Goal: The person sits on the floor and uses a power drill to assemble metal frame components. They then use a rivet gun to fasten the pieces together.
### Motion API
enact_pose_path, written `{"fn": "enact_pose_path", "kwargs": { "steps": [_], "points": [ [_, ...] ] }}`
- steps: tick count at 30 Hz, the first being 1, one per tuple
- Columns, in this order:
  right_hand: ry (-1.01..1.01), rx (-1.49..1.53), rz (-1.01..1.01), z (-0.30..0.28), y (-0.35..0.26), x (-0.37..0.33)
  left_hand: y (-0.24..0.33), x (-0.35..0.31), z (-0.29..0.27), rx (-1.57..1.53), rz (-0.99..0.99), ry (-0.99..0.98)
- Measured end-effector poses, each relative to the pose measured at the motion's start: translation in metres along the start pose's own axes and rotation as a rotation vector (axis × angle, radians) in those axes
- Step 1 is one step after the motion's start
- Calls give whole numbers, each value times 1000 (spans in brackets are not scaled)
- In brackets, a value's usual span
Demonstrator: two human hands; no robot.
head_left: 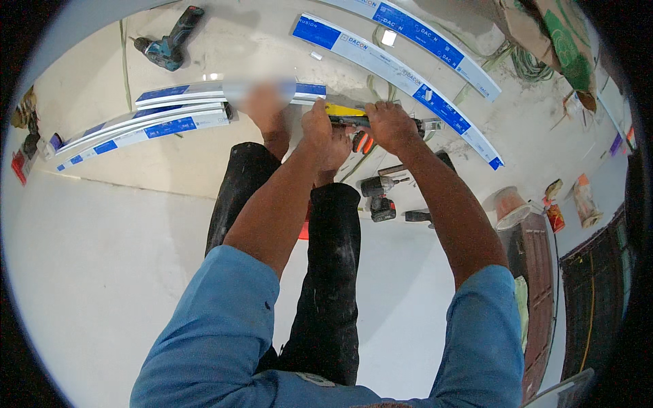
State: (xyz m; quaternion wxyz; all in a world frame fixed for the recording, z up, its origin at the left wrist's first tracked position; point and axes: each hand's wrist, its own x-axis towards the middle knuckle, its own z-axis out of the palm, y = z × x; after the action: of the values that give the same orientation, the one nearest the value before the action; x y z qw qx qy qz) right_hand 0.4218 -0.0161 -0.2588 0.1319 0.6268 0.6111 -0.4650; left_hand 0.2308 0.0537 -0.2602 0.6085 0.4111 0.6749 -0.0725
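Observation:
My left hand (317, 124) is closed in front of my right foot (333, 153), just below the right end of a blue-and-white strip (311, 89). What it grips is hidden. My right hand (393, 128) is wrapped round a dark bar-shaped tool (350, 122), whose left end reaches my left hand. A shiny metal part (432, 125) shows past my right knuckles. Between the hands, along the bar's far side, lies a yellow piece (345, 110). Something with orange and black handles (362, 142) is just below the bar.
More blue-and-white strips (170, 127) lie left of my feet. Long ones (408, 81) curve across the far right. A teal-and-black drill (169, 45) lies far left, another drill (379, 195) below my right hand. A bucket (511, 206) and coiled cable (532, 64) are at right.

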Motion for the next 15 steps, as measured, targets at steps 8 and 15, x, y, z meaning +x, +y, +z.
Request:
{"fn": "enact_pose_path", "kwargs": {
  "steps": [8,15],
  "points": [
    [3,-30,40,16,12,7,-8,0,12,73,-23,8],
    [140,-196,267,-18,-45,-18,12,-2,11,-615,-300,-30]
  ]
}}
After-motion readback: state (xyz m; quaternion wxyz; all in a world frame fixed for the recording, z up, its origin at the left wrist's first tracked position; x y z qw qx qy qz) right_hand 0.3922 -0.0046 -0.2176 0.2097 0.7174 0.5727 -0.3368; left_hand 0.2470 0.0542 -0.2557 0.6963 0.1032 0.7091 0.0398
